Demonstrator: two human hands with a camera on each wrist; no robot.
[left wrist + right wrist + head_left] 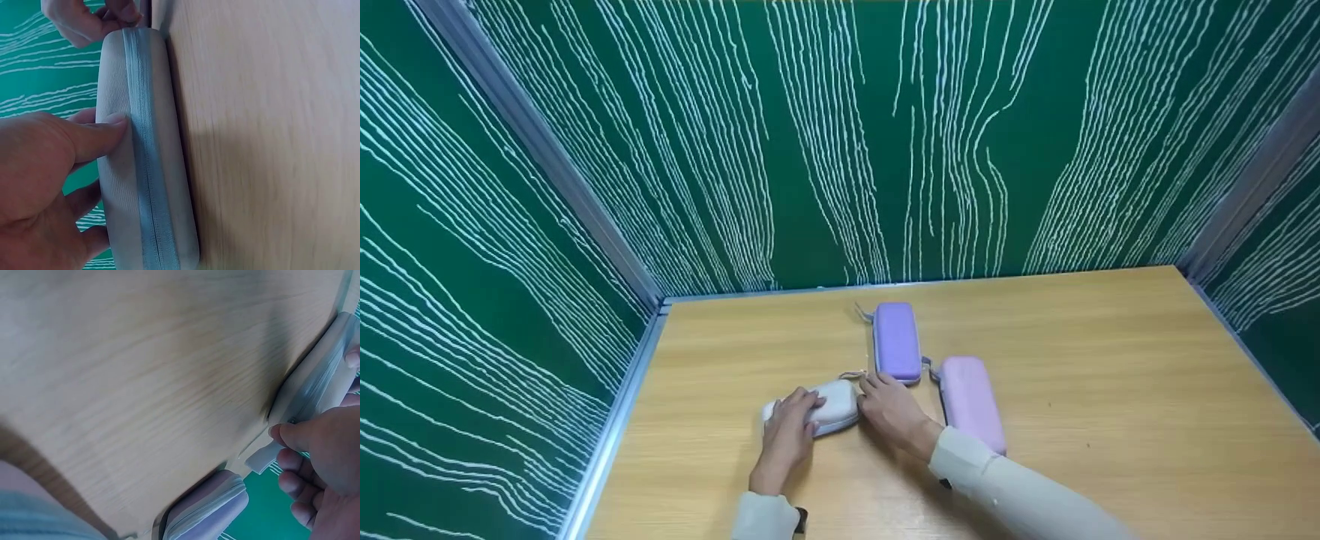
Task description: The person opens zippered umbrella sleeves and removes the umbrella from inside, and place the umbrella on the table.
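A pale grey zip case point(837, 405) lies on the table, its blue-grey zipper point(147, 169) closed along the side seen in the left wrist view. My left hand point(791, 431) grips this case from above, thumb on the near side and fingers over the top. At the case's right end my right hand point(896, 409) pinches the zipper pull between thumb and forefinger; the pull point(292, 421) is mostly hidden by the fingertips. A grey strap point(263, 457) sticks out beside those fingers.
Just beyond my right hand lies a purple zip case point(897, 341) with a wrist strap. A pink zip case point(971, 401) lies beside my right forearm. Green walls with white wavy lines point(825, 150) border the wooden table point(1110, 375) at the back and sides.
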